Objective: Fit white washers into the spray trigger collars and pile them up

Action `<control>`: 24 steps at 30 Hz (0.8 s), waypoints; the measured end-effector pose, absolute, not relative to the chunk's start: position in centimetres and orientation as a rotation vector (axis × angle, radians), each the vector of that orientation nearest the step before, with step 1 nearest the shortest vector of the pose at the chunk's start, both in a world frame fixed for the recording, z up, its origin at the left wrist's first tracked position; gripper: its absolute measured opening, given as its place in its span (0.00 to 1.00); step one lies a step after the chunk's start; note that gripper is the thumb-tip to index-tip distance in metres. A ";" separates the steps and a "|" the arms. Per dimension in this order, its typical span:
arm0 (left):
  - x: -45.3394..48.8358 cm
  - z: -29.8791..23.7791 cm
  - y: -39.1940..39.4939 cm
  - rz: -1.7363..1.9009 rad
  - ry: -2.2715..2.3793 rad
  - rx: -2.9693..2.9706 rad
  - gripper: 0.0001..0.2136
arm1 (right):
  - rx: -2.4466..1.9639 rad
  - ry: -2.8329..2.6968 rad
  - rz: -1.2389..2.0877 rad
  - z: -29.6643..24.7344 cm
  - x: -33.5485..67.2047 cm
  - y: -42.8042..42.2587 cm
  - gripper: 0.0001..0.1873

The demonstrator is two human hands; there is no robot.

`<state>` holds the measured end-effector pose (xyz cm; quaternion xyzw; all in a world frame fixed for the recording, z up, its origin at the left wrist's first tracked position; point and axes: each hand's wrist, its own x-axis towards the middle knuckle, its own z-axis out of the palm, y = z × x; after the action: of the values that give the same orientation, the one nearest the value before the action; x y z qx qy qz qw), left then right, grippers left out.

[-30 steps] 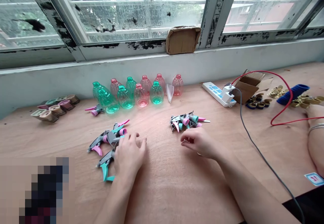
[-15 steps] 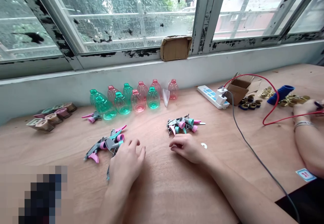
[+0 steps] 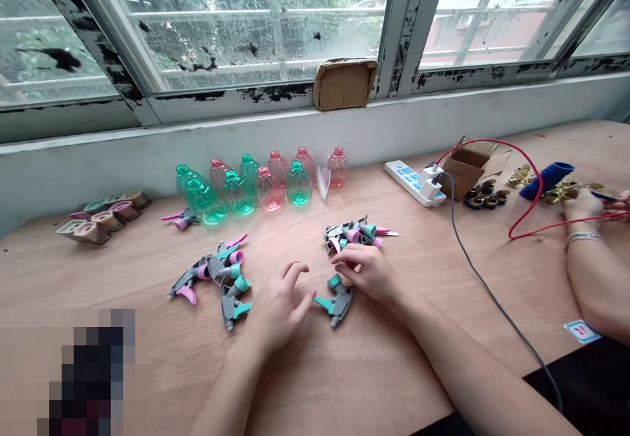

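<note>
Left hand [image 3: 278, 306]: grip spread, nothing held, thumb right by the teal trigger of the single grey plastic spray head with teal collar [image 3: 340, 303], which lies on its side on the wooden bench [image 3: 305, 383] between both hands (contact can't be told). Right hand [image 3: 370, 273]: fingers half curled over that head's upper right, thumb near fingertips; whether anything is pinched can't be told. Grey spray heads with pink and teal parts are heaped beyond the right hand [image 3: 352, 236], and a looser cluster [image 3: 216, 268] is laid left of the left hand; probably parted so single heads can be reached from either side. Clear green plastic bottles [image 3: 239, 194] and clear red plastic bottles [image 3: 270, 192] are stood in rows by the wall, likely to keep the working area free; necks uncapped, no liquid seen. Brown cardboard box [image 3: 462, 176]: flaps up, contents not readable.
</note>
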<state>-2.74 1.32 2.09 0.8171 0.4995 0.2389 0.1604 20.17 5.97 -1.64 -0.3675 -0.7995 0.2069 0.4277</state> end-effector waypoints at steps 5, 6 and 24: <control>-1.0 0.4 0.6 0.556 1.322 2.371 0.26 | -0.998 -1.974 0.567 -1.8 19.8 5.8 0.07; -0.6 0.2 0.6 0.532 1.281 2.402 0.28 | -1.008 -1.961 0.587 -1.8 19.7 5.8 0.07; 1.0 -1.1 0.5 0.547 1.336 2.445 0.03 | -0.982 -1.611 0.670 -2.2 16.9 4.5 0.05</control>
<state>0.96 0.53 -1.11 0.8513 0.4652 0.1905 0.1502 16.85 4.47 -2.18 -0.4129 -0.6775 0.2820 0.5394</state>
